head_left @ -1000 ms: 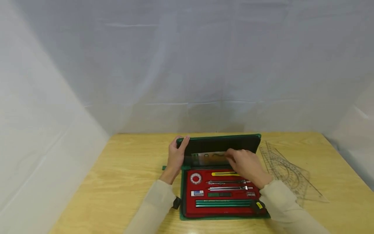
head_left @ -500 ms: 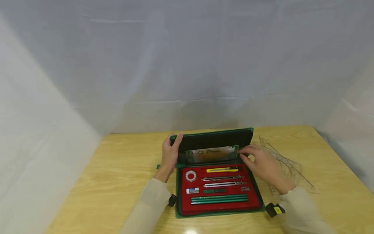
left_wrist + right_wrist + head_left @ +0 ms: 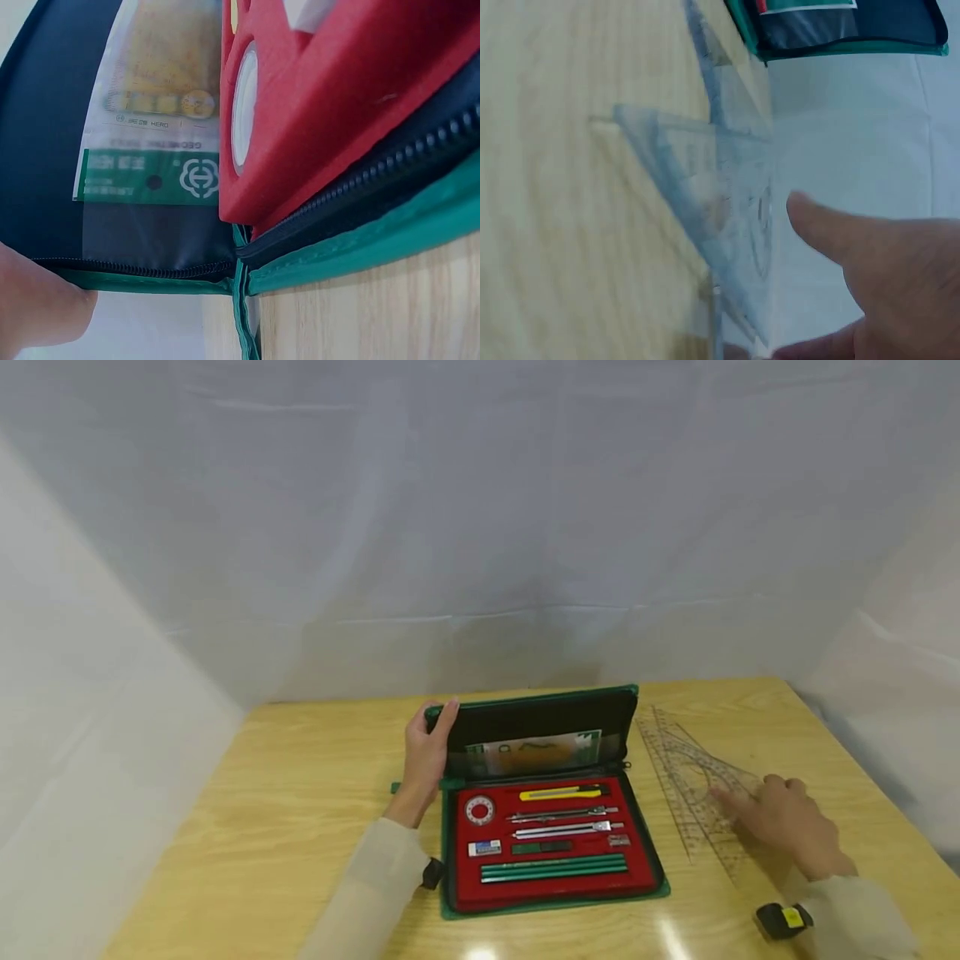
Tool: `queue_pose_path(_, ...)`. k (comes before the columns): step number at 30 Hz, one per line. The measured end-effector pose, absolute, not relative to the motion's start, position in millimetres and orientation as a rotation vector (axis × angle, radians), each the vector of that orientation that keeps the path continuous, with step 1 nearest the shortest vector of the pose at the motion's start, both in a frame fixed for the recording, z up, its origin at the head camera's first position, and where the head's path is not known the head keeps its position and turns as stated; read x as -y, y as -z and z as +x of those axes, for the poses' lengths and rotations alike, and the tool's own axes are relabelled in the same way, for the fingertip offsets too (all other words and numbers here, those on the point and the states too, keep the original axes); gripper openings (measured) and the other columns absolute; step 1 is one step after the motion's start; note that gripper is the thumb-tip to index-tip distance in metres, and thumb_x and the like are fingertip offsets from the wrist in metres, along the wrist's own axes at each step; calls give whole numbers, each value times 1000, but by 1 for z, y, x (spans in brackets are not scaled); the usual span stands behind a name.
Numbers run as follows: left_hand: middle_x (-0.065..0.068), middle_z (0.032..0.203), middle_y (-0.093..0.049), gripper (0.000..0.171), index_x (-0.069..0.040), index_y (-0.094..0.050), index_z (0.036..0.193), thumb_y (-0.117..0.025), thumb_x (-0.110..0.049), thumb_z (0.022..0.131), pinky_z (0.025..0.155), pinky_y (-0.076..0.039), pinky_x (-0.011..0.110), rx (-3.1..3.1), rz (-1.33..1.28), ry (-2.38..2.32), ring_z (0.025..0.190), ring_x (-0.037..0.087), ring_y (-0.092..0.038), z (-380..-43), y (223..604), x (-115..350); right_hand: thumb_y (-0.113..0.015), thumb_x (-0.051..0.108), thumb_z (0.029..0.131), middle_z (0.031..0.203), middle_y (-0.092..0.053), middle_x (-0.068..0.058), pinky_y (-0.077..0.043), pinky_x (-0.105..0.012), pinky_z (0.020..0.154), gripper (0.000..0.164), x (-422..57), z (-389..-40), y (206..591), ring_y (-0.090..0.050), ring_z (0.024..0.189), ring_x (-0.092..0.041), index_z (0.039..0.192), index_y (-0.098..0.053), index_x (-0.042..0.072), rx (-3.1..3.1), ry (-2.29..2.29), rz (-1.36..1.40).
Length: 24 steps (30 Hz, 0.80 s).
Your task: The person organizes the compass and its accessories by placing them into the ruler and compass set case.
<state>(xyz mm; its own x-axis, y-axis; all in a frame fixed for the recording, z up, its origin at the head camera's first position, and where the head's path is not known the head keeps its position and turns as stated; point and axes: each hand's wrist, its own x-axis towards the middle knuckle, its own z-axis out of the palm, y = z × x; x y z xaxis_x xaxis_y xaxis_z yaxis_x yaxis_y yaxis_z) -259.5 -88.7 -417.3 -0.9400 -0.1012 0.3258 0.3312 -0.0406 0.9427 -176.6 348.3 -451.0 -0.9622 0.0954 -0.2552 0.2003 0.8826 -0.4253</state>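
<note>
My left hand (image 3: pixel 427 756) grips the upper left corner of a zip case's raised lid (image 3: pixel 543 714), with the thumb over its inner face. A printed sleeve (image 3: pixel 150 142) stands in the lid's clear pocket. Right of the case, transparent set squares (image 3: pixel 667 756) overlap on the table. In the right wrist view one set square (image 3: pixel 705 187) slants up from the wood. My right hand (image 3: pixel 795 822) is at their right side, fingertips close to the lower corner. Its thumb (image 3: pixel 817 225) stands straight and apart from the fingers.
The case's red tray (image 3: pixel 555 891) holds a yellow cutter (image 3: pixel 562 793), two metal compasses (image 3: pixel 566 831), an eraser (image 3: pixel 484 848), a sharpener (image 3: pixel 618 840), a white ring-shaped piece (image 3: pixel 480 810) and green pencils (image 3: pixel 553 868). White sheeting (image 3: pixel 480 527) rises behind the table.
My right hand has left the lid's pocket and moved right and nearer to the set squares. The left hand keeps hold of the lid. The view has shifted slightly.
</note>
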Motion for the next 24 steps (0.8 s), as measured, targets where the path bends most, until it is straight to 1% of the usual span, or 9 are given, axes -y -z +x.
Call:
queue_pose_path(4, 3, 73, -43, 26, -8, -51, 86, -57, -30, 97, 60, -37, 29, 1942, -241, 2055, 65, 15, -40, -258, 417, 90, -37, 77, 85, 115, -31, -48, -39, -64, 64, 108, -352, -176, 454, -47, 93, -58, 123, -32, -25, -2779, 666, 199)
queue_pose_path(7, 2, 72, -42, 27, -8, -51, 86, -57, -32, 97, 59, -36, 28, 1944, -243, 2046, 64, 15, -39, -257, 416, 91, -43, 66, 91, 85, -49, -31, -42, -47, 53, 83, -357, -180, 457, -52, 67, -37, 99, -48, -16, -2793, 742, 181)
queue_pose_path(9, 2, 71, -42, 27, -8, -51, 86, -57, -32, 97, 59, -36, 27, 1945, -236, 2038, 64, 14, -39, -257, 415, 92, -44, 57, 95, 75, -52, -18, -39, -38, 51, 67, -362, -183, 459, -49, 62, -25, 91, -53, -10, -2816, 797, 145)
queue_pose_path(11, 2, 71, -41, 27, -8, -51, 86, -57, -32, 97, 59, -36, 27, 1942, -225, 2037, 63, 14, -39, -256, 415, 92, -46, 51, 97, 74, -56, -15, -41, -36, 52, 61, -367, -186, 461, -50, 62, -22, 90, -55, -9, -2820, 844, 129)
queue_pose_path(13, 2, 71, -42, 27, -8, -51, 85, -57, -32, 97, 59, -36, 27, 1941, -209, 2044, 64, 14, -40, -256, 416, 92, -46, 50, 97, 90, -60, -25, -47, -42, 61, 66, -374, -188, 463, -58, 76, -32, 102, -55, -15, -2817, 856, 102)
queue_pose_path(15, 2, 71, -42, 27, -8, -51, 85, -57, -31, 97, 59, -36, 27, 1941, -207, 2051, 64, 14, -40, -256, 416, 91, -46, 50, 97, 107, -56, -35, -48, -49, 70, 72, -380, -189, 464, -58, 92, -43, 113, -49, -20, -2809, 884, 88)
queue_pose_path(17, 2, 70, -42, 27, -8, -51, 84, -58, -31, 97, 59, -36, 27, 1936, -211, 2057, 64, 14, -40, -256, 417, 90, -47, 49, 97, 111, -53, -37, -49, -49, 73, 73, -383, -189, 466, -55, 97, -46, 116, -46, -22, -2789, 928, 95)
queue_pose_path(19, 2, 70, -41, 26, -8, -51, 84, -58, -30, 97, 59, -36, 27, 1930, -220, 2061, 63, 14, -39, -256, 417, 89, -48, 48, 97, 108, -54, -35, -49, -46, 72, 71, -386, -187, 467, -55, 95, -43, 115, -46, -21, -2789, 983, 90)
queue_pose_path(24, 2, 70, -42, 26, -8, -51, 84, -58, -30, 96, 59, -36, 28, 1929, -211, 2059, 63, 14, -39, -257, 417, 88, -48, 41, 99, 103, -61, -21, -50, -34, 65, 52, -382, -177, 464, -60, 85, -26, 110, -52, -10, -2846, 1158, 6)
